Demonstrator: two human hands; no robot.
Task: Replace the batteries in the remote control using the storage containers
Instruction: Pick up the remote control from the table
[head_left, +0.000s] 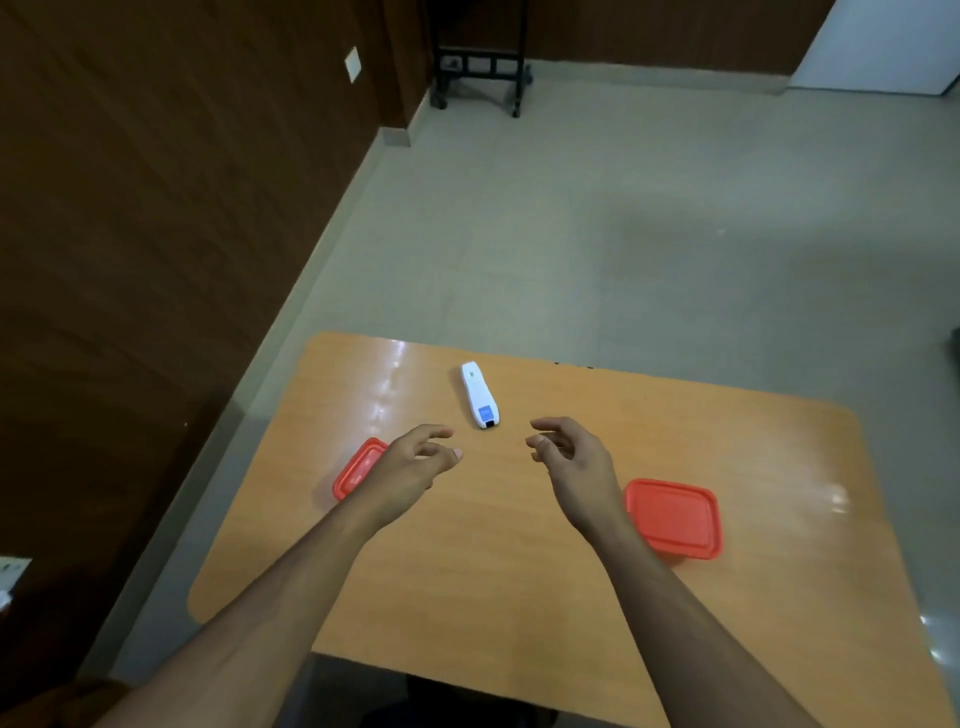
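Note:
A white remote control (479, 395) with a blue label lies on the far middle of the orange table (519, 571), its length running away from me. Two storage containers with red lids stand on the table: one at the left (356, 470), partly hidden behind my left hand, and one at the right (674, 517), beside my right wrist. My left hand (415, 462) and my right hand (569, 460) hover above the table just short of the remote, one on each side. Both have curled, spread fingers and hold nothing.
The table's far edge lies just beyond the remote, with grey floor past it. A dark wood-panelled wall runs along the left. A black wheeled stand (478, 67) is far back on the floor.

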